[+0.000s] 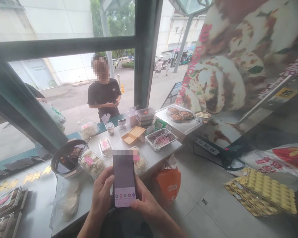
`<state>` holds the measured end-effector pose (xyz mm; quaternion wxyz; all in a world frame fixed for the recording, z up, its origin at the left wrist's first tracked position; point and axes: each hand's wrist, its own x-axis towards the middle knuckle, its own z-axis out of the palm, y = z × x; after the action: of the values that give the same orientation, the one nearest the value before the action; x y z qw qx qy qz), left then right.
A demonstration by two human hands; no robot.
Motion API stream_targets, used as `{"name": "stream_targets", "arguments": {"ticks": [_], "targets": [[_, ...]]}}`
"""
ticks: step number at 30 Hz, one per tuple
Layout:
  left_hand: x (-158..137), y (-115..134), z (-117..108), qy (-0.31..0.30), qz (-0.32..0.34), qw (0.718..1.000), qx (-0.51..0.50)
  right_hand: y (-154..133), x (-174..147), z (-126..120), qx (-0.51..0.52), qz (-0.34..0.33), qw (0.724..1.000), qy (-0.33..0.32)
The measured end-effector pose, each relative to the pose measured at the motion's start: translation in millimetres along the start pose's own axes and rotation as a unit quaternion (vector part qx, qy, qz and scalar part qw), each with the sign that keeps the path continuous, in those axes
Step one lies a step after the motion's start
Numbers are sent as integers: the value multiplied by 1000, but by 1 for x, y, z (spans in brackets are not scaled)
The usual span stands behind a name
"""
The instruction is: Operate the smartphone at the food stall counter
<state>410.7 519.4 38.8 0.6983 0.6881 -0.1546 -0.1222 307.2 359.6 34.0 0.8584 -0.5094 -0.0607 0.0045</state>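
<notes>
Black rectangular smartphone [124, 177], held between left hand [103, 186] and right hand [146, 202], could slip, I judge, toward the clear plastic food box [91, 163] forward-left of the grip if tapping tilts it.

Flat daylight through the window frame [145, 49], upper left to center. Pale outdoor wall [64, 19], upper left, near washed out. Interior dimmer; far right edge darkest. Shadows soft. Reflections on the dark pan [64, 165], left of center. Hazy, low contrast overall. Wide-angle skew: frame leans, poster [228, 72] stretched at right. Phone [124, 178] labels too soft to read. Mosaic patches upper center and mid-frame.
</notes>
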Motion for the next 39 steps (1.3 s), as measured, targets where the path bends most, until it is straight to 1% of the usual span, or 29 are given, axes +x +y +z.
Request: {"name": "stream_targets", "arguments": {"ticks": [3,7,9,13,16,19,21,24,26,28,30,35,37,39], "targets": [[-1,-1,0,-1,2,1000,-3,8,0,-1,23,-7,1000,14],[-3,-1,0,-3,-4,1000,-2,17,3,-2,49,2,997,66],[-3,-3,-1,-9,-8,1000,-4,18,3,-3,55,4,996,74],[-3,-8,-2,-25,-8,1000,-16,16,2,-5,26,-19,997,64],[0,-9,-3,-14,3,1000,-28,15,0,-7,-13,-30,998,60],[6,-1,-2,1,12,1000,4,18,-2,-6,-7,-12,1000,15],[10,7,2,13,4,999,34,21,-3,-5,12,7,1000,-8],[16,17,7,50,-22,997,59,20,-4,-1,0,12,1000,-5],[18,19,9,60,-17,996,58,17,-5,1,-14,10,1000,-2],[16,16,7,40,10,998,39,16,-4,-1,-13,5,1000,4],[11,9,3,14,29,999,23,18,-3,-5,3,1,1000,7],[-8,-19,-8,-40,-1,999,15,28,1,-17,92,4,996,9],[-15,-24,-9,-64,-13,998,-11,30,2,-18,115,12,993,15],[-20,-23,-7,-83,-22,996,-31,30,2,-17,113,21,993,13]]}}
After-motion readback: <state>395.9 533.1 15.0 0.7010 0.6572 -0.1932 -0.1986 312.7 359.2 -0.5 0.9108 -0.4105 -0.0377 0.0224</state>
